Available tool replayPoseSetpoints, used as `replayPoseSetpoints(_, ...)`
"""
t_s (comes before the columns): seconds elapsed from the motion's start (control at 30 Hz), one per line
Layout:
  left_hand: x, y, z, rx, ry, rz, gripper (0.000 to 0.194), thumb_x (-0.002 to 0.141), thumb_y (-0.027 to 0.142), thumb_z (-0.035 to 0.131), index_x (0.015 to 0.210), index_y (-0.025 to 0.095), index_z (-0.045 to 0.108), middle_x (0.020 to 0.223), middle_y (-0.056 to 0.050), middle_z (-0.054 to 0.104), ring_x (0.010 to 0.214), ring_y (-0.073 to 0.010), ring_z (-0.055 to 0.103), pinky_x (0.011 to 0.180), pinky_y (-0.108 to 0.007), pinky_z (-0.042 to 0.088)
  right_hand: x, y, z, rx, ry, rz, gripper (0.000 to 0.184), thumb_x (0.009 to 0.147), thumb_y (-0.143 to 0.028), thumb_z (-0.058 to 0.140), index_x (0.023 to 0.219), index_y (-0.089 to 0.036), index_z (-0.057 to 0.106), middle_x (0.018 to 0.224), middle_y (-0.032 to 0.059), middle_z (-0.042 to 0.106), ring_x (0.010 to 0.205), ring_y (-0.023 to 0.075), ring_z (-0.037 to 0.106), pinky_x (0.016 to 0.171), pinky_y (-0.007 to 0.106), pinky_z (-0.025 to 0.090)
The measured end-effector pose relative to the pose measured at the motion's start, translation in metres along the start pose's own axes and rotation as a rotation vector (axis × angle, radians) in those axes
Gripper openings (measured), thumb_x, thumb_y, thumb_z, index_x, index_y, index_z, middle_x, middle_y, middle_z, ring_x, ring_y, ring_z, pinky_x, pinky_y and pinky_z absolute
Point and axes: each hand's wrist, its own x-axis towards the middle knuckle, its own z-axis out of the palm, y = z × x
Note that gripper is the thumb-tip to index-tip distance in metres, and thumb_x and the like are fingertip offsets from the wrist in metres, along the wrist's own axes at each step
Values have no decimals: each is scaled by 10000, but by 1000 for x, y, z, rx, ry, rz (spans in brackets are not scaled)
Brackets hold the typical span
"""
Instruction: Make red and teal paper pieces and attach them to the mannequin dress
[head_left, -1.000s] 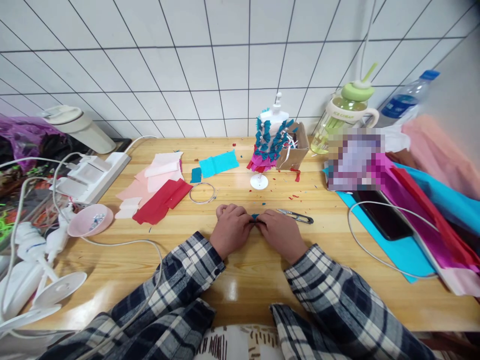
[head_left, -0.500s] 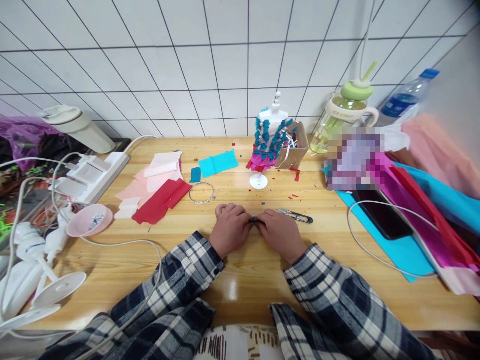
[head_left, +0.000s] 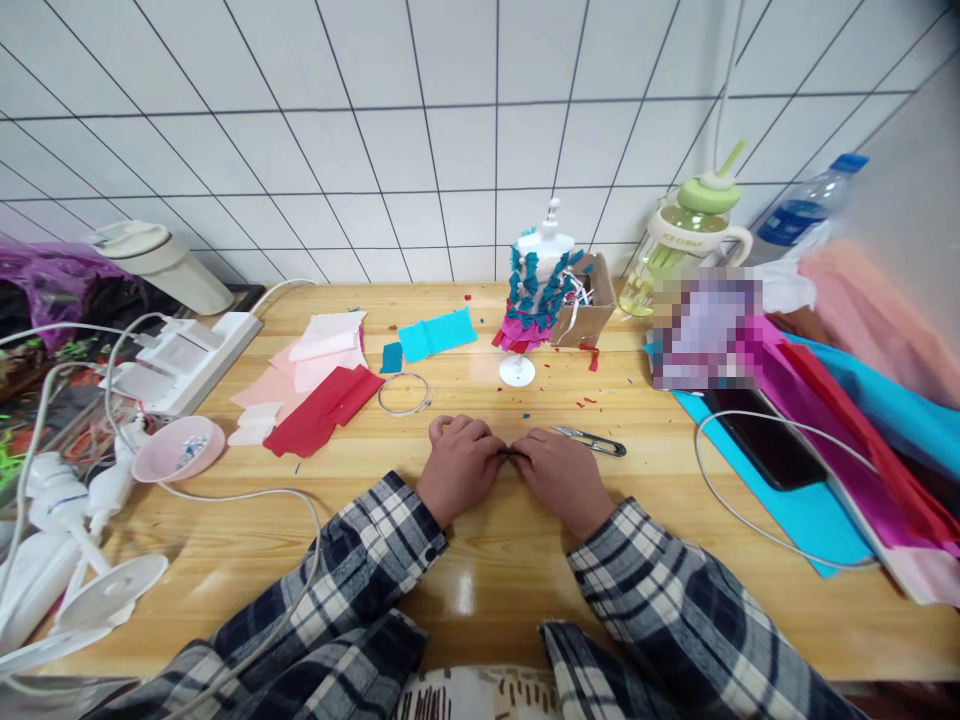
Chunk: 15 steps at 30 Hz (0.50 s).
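Note:
Between the pinched fingertips of my left hand (head_left: 465,468) and my right hand (head_left: 564,478) is a small dark piece (head_left: 510,452), mostly hidden; its kind cannot be made out. Both hands are closed, close together above the table's middle. Just beyond my right hand lies a pair of thread snips (head_left: 596,442). Behind the hands stands a small white dress form (head_left: 551,245) on a round base (head_left: 517,371), dressed in teal ruffles (head_left: 529,280) above a magenta and red skirt (head_left: 523,334). A coil of thin wire (head_left: 405,395) lies ahead of my left hand.
Red paper (head_left: 322,408), pale pink paper (head_left: 311,360) and a bright blue piece (head_left: 437,335) lie left of centre. Also left are a pink bowl (head_left: 178,450) and power strip (head_left: 217,360). Rightward are a cardboard box (head_left: 592,320), green-lidded jug (head_left: 686,240), black phone (head_left: 765,440) and a looped cable (head_left: 739,515).
The view has tilted up slightly, so everything sits a little lower. My hands stay together; the small piece between the fingertips looks thinner and darker now.

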Motion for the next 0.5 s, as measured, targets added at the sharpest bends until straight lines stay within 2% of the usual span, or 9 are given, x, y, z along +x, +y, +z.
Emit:
replayPoseSetpoints(0.17, -1, 0, 0, 4, 13, 1, 132, 856, 251, 555, 832, 238, 684, 846, -37, 635, 895, -223, 503, 850, -455, 250, 1, -1, 1, -1, 0, 10, 234, 951, -328, 428, 920, -247, 646, 889, 11, 657, 774, 155, 610, 581, 275, 316)
replayPoseSetpoints(0.3, -1, 1, 0, 21, 6, 20, 171, 872, 268, 534, 815, 241, 693, 821, -36, 632, 871, -218, 498, 838, -457, 251, 0, 0, 2, 21, 21, 6, 192, 943, -318, 449, 973, -255, 628, 928, 6, 656, 808, 156, 608, 591, 271, 325)
replayPoseSetpoints(0.5, -1, 0, 0, 18, 22, 13, 163, 866, 288, 546, 813, 233, 689, 827, -40, 630, 877, -220, 498, 875, -473, 244, 1, 2, 1, 31, -10, 7, 234, 953, -333, 427, 921, -251, 644, 911, 12, 648, 849, 163, 610, 614, 271, 340)
